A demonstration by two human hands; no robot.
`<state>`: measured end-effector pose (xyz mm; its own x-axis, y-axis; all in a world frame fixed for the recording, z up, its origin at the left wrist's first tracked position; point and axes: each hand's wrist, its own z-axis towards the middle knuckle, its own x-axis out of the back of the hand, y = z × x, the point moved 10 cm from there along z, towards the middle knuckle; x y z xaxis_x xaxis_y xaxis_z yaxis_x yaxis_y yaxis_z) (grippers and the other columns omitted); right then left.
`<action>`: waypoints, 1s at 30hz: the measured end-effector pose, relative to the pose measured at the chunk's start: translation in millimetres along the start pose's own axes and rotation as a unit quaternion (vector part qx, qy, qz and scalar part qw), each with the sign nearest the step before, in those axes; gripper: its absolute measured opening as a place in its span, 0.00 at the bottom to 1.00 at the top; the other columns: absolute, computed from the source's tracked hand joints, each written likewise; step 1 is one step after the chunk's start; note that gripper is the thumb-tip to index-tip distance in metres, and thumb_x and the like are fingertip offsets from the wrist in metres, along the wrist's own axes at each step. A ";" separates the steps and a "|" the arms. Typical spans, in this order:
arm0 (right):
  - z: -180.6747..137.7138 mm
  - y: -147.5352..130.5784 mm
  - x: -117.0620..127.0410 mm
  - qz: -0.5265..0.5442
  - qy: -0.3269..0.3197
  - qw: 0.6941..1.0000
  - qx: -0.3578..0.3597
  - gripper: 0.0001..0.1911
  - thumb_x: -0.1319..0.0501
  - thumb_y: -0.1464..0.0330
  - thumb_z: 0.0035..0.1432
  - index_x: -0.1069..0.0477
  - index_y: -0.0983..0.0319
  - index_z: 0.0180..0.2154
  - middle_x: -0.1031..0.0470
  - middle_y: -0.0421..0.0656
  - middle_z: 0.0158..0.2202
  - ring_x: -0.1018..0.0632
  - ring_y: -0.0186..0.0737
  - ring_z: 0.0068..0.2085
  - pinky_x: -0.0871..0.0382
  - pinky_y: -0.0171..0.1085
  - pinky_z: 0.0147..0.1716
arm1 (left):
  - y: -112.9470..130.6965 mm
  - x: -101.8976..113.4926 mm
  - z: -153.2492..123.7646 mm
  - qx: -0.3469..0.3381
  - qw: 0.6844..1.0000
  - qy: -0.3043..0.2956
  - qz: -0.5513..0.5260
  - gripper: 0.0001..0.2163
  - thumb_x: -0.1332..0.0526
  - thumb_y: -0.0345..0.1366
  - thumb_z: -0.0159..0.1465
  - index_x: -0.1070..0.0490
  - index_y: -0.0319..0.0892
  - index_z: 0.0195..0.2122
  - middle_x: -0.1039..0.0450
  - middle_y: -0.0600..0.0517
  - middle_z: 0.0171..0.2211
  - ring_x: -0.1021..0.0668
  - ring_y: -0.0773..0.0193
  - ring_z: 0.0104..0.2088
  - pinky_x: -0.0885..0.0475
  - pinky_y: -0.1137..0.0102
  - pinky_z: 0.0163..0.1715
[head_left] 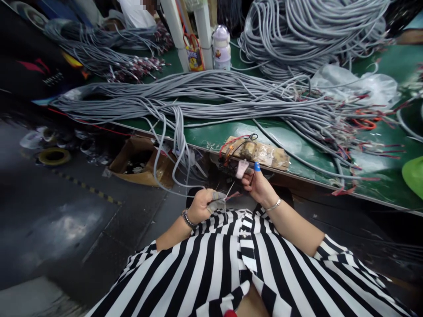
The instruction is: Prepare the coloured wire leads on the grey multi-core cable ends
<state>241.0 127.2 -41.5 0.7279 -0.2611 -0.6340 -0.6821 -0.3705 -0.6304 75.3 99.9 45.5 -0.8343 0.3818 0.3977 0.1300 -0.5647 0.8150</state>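
Striped shirt (231,264) fills the near edge of the head view, w/ both forearms reaching fwd over the lap, just short of the surface (297,149) edge.

Left hand (201,206), beaded wristband on it: grip closed in a fist round a grey cable end (216,201). Thin core wires (228,193) fan up & right out of the fist.

Right hand (257,185), silver bracelet (274,204) at the wrist: grip closed to a fingertip pinch, seemingly on the far tips of those core wires, though the strands are too fine to be sure. Blue finger cot (257,166) on one finger, pale pink wrap (242,168) on another. Hands near each other, not touching. The cable end sits btwn them, above the lap, off the surface.

Judgement on doing this well: keep the left fist close to where the jacket ends so the cores don't flex, hold one strand at a time w/ the covered fingertips, keep the stretch btwn hands short & lightly taut, and keep the loose strands clear of the pinch.

Beyond: brown wrapped block (264,154) w/ red & black leads at the surface edge, long grey cable bundle (214,92) across green top, more coils behind, clear plastic bag (357,83), bottle (221,47). Cardboard box (139,163) & tape roll (53,156) on the floor at left. Another person in white (135,13) at the far side.
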 end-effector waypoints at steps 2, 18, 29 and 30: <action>0.2 2.5 0.1 -0.007 -0.013 1.000 -0.005 0.28 0.35 0.43 0.44 0.38 0.61 0.27 0.32 0.37 0.23 0.42 0.24 0.18 0.59 0.26 0.12 | -31.7 8.9 -16.6 0.149 0.978 0.068 -0.127 0.15 0.40 0.46 0.63 0.24 0.38 0.36 0.28 0.52 0.21 0.28 0.70 0.21 0.33 0.74 0.25; -6.1 17.1 10.6 -0.043 -0.039 0.998 -0.027 0.21 0.35 0.50 0.51 0.29 0.62 0.33 0.29 0.39 0.26 0.43 0.23 0.18 0.55 0.24 0.11 | -82.8 6.6 -44.6 0.322 0.824 0.231 -0.405 0.17 0.33 0.48 0.54 0.29 0.37 0.32 0.35 0.56 0.16 0.36 0.73 0.16 0.44 0.76 0.18; -37.2 -43.0 13.1 -0.299 -0.024 0.937 0.178 0.15 0.35 0.57 0.52 0.28 0.63 0.30 0.34 0.37 0.21 0.44 0.25 0.17 0.54 0.29 0.15 | -110.4 36.9 -11.6 0.304 0.931 0.187 -0.071 0.15 0.38 0.30 0.58 0.30 0.38 0.47 0.25 0.44 0.44 0.23 0.62 0.44 0.30 0.64 0.48; -44.0 -57.8 10.5 -0.336 -0.019 0.915 0.223 0.15 0.36 0.57 0.53 0.27 0.63 0.31 0.32 0.38 0.22 0.41 0.27 0.19 0.50 0.30 0.16 | -101.5 45.4 2.2 0.269 0.946 0.175 -0.032 0.14 0.39 0.31 0.59 0.30 0.38 0.48 0.25 0.44 0.44 0.23 0.62 0.44 0.29 0.64 0.47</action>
<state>291.1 106.6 8.0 0.9963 -0.0731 -0.0462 -0.0487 -0.0329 -0.9983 25.5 176.2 -18.2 -0.9640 0.0840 0.2523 0.2481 -0.0573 0.9670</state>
